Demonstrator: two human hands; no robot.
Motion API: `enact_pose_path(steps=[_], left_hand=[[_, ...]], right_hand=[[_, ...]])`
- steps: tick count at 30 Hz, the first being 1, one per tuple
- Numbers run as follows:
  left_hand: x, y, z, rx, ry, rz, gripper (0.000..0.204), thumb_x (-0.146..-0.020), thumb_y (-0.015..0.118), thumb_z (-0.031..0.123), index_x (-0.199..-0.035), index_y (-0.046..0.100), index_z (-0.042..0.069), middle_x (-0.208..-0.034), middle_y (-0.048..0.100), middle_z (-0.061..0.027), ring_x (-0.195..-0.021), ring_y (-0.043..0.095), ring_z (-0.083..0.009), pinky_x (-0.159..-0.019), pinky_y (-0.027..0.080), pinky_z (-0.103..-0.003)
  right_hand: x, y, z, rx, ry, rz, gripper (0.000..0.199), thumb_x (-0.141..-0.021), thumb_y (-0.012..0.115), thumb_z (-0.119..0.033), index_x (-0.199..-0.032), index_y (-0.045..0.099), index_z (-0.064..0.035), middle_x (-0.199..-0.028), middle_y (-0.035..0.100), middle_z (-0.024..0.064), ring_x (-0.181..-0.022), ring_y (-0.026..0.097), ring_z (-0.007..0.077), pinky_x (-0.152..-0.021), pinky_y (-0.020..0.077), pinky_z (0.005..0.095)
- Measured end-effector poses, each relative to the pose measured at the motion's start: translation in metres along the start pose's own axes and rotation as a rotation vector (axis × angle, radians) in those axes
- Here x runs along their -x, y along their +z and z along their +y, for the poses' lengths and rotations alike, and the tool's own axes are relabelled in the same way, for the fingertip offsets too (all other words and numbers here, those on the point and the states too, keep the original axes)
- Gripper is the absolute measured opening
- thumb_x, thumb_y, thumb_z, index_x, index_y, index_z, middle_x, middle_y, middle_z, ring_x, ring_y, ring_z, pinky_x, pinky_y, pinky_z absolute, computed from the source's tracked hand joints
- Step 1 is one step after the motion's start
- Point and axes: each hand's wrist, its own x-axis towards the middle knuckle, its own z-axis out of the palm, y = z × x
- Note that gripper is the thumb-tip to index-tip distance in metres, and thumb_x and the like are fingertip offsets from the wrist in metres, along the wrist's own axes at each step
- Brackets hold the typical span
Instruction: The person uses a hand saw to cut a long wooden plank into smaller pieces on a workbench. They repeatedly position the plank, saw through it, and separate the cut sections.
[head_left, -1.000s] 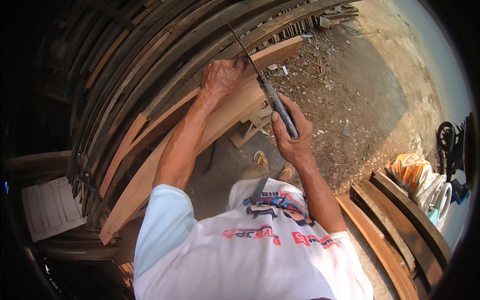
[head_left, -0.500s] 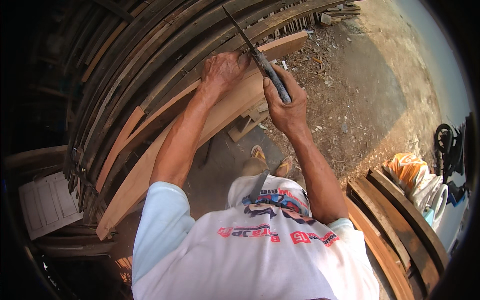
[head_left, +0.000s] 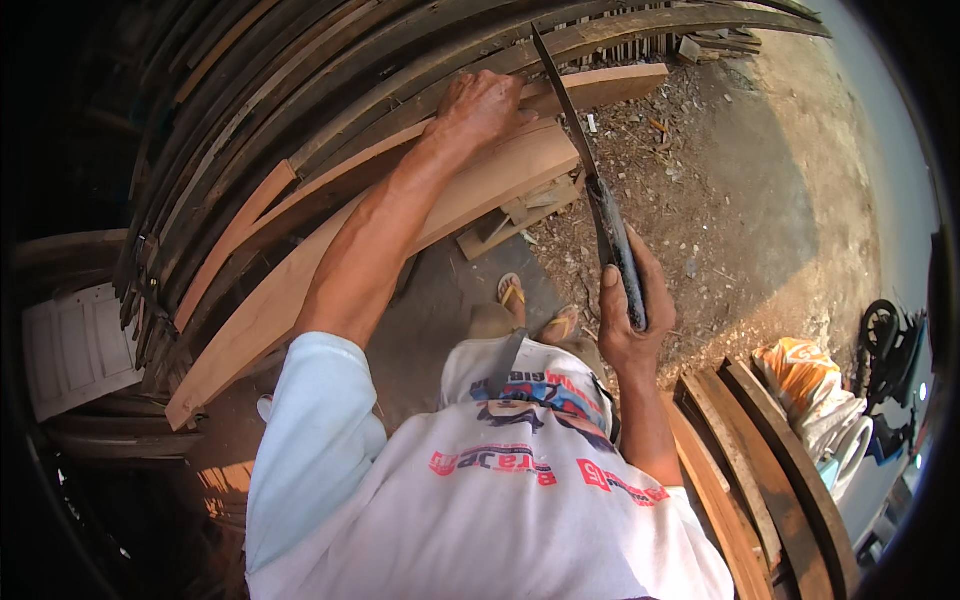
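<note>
A long, light-brown wooden plank [head_left: 330, 265] slants from the lower left to its cut end right of the middle. My left hand [head_left: 485, 105] is closed at the plank's far edge close to that end, knuckles up; its fingertips are mostly hidden. In my right hand [head_left: 640, 310] is the dark, worn handle of a hand saw [head_left: 577, 120], fingers wrapped round it and thumb along its side. The narrow-looking blade, seen nearly edge-on, points away just past the plank's end.
Stacked long boards [head_left: 400, 100] curve across the far left. Below the plank's end sits a wooden support [head_left: 520, 220]. More boards [head_left: 765, 450] lie at the lower right, beside an orange-and-white sack [head_left: 800, 370]. A white panelled door [head_left: 80, 345] leans at the left.
My right hand has drawn the saw back toward me and to the right, baring the plank's end. My left hand stays by the plank. The whole view has shifted slightly.
</note>
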Motion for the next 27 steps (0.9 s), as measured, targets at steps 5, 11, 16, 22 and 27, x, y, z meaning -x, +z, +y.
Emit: enact_pose_path(steps=[5,11,16,22,27], left_hand=[[-0.01,-0.01,0.002,0.029,-0.001,-0.038,0.061,-0.088,0.089,0.051,-0.124,0.079,0.001,-0.107,0.081,-0.0259,-0.109,0.078,-0.044,-0.095,0.061,-0.054],[-0.02,-0.008,-0.005,-0.015,-0.043,-0.064,0.064,-0.087,0.09,0.05,-0.126,0.079,0.0,-0.111,0.081,-0.0251,-0.112,0.078,-0.0421,-0.096,0.061,-0.055],[-0.015,-0.008,0.002,0.076,-0.047,-0.094,0.064,-0.087,0.09,0.052,-0.123,0.079,0.0,-0.116,0.08,-0.0264,-0.116,0.077,-0.0418,-0.099,0.06,-0.056],[-0.023,-0.012,-0.008,0.027,-0.044,-0.128,0.06,-0.089,0.087,0.05,-0.121,0.079,0.0,-0.115,0.08,-0.0279,-0.115,0.076,-0.0435,-0.098,0.06,-0.056],[-0.017,0.0,-0.007,0.056,0.001,-0.074,0.058,-0.089,0.088,0.05,-0.118,0.08,0.0,-0.111,0.08,-0.0265,-0.111,0.077,-0.0449,-0.096,0.061,-0.056]], right_hand=[[-0.065,0.034,-0.006,0.007,0.18,-0.066,0.045,-0.104,0.076,-0.014,-0.145,0.066,0.0016,-0.114,0.082,0.0188,-0.096,0.078,0.013,-0.085,0.0608,0.029],[0.009,-0.009,0.007,-0.007,0.008,-0.014,0.046,-0.105,0.075,-0.017,-0.147,0.067,0.0008,-0.115,0.081,0.0171,-0.098,0.077,0.0143,-0.087,0.0602,0.0306],[-0.07,0.044,0.009,-0.018,0.086,-0.012,0.045,-0.106,0.074,-0.017,-0.146,0.066,0.0018,-0.115,0.08,0.0164,-0.093,0.075,0.0141,-0.084,0.0594,0.0318],[0.006,-0.004,0.0,-0.015,0.096,-0.02,0.043,-0.11,0.07,-0.023,-0.146,0.067,0.0008,-0.121,0.079,0.0135,-0.105,0.073,0.0139,-0.093,0.0568,0.0295],[-0.033,0.027,0.003,0.041,0.061,-0.003,0.042,-0.106,0.074,-0.017,-0.144,0.068,-0.0004,-0.111,0.08,0.0149,-0.094,0.073,0.0125,-0.085,0.0589,0.0311]])
